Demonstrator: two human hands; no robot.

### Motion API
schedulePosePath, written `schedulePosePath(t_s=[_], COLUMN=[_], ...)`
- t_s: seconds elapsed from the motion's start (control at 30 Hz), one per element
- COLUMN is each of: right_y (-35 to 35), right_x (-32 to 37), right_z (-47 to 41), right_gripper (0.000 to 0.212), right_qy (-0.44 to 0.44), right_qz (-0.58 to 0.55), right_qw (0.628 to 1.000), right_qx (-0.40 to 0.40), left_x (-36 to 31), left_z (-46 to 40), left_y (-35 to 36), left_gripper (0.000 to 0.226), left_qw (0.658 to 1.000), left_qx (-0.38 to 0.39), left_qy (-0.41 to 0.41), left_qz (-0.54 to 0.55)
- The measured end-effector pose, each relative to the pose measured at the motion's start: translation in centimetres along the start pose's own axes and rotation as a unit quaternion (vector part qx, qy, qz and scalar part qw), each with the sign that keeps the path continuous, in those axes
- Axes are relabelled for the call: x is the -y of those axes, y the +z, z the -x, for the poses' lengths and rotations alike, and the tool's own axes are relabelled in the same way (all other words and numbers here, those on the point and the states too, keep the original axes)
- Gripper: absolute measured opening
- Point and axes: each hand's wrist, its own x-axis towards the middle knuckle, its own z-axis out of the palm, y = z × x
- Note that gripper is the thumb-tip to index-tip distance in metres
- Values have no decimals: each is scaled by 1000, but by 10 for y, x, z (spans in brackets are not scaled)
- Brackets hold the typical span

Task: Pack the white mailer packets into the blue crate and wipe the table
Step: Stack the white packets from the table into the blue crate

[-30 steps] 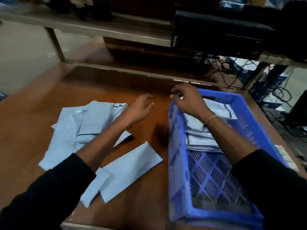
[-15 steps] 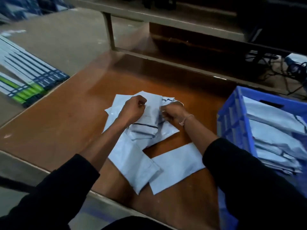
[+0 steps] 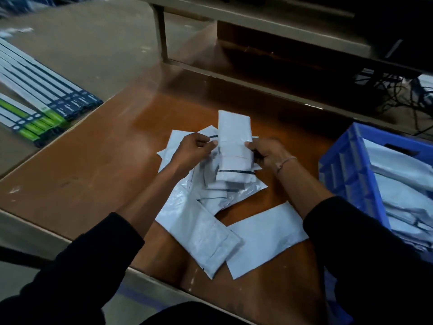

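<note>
**Blue crate part filled, both hands on one packet**

Blue plastic crate (image 3: pixel 346 174) stands at the right side of the wooden table (image 3: pixel 93 165), and white mailer packets (image 3: pixel 403 195) lie stacked inside it (how many, I cannot tell). On the table, a loose pile of packets (image 3: pixel 199 221) lies beside the crate, some overlapping, one flat packet (image 3: pixel 264 238) nearest to the crate. Above the pile the left hand (image 3: pixel 194 151) and the right hand (image 3: pixel 267 153) hold one upright packet (image 3: pixel 234 146) by its two long edges, fingers curled around them. Both arms wear black sleeves (image 3: pixel 70 277). A metal shelf frame (image 3: pixel 161 31) stands behind the table. At the left, long flat boxes (image 3: pixel 42 104) with green and dark ends lie in a row. Dark cables (image 3: pixel 398 90) hang at the far right.
</note>
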Motion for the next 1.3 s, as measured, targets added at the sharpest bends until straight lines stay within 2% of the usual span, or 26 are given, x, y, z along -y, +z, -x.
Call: schedulePosePath(t_s=[0.1, 0.2, 0.3, 0.37, 0.4, 0.47, 0.57, 0.67, 0.73, 0.87, 1.0, 1.07, 1.1, 1.13, 1.2, 1.3], right_y=[-10, -11, -8, -8, -6, -2, 13, 29, 33, 15, -20, -44, -57, -69, -90, -107], right_x=[9, 10, 11, 8, 4, -9, -30, -42, -41, -32, 0, 22, 32, 41, 50, 41], right_z=[8, 10, 10, 6, 3, -7, -11, -13, -14, -23, 14, 38, 47, 54, 65, 85], right_gripper=[18, 15, 3, 13, 16, 23, 47, 79, 87, 63, 12, 21, 16, 11, 23, 26], right_qy=[-14, -36, -59, -54, -52, -64, -86, -92, -81, -84, -163, -182, -189, -190, -176, -171], right_qz=[-11, -21, -62, -49, -18, 112, 297, 357, 361, 270, 174, 155, 134, 112, 75, 84], right_qw=[1000, 999, 996, 997, 998, 991, 949, 927, 927, 955, 963, 961, 962, 967, 979, 981], right_qx=[17, 30, 31, 21, 7, -33, -61, -71, -67, -85, -127, -142, -142, -126, -74, -30], left_x=[-15, -22, -19, -18, -16, -12, -5, -2, 0, 3, -5, -12, -17, -22, -32, -52], left_z=[2, 4, -4, -9, -12, -17, -14, -4, 0, 2, 9, 14, 17, 21, 27, 43], left_y=[12, 19, 15, 5, -2, -17, -35, -39, -36, -32, -15, 0, 8, 17, 37, 71], left_gripper=[52, 53, 48, 47, 46, 42, 41, 40, 36, 39, 30, 33, 34, 33, 33, 41], left_qw=[995, 987, 985, 988, 989, 990, 993, 995, 995, 997, 995, 993, 993, 993, 987, 962], left_qx=[64, 123, 121, 73, 39, -14, -41, -31, -32, -34, -23, -13, -7, -5, 5, 62], left_qy=[-37, -52, -37, -38, -42, -50, -66, -64, -64, -62, -77, -85, -82, -83, -93, -123], left_qz=[71, 84, 116, 132, 135, 130, 88, 76, 65, 41, 60, 84, 84, 89, 128, 236])
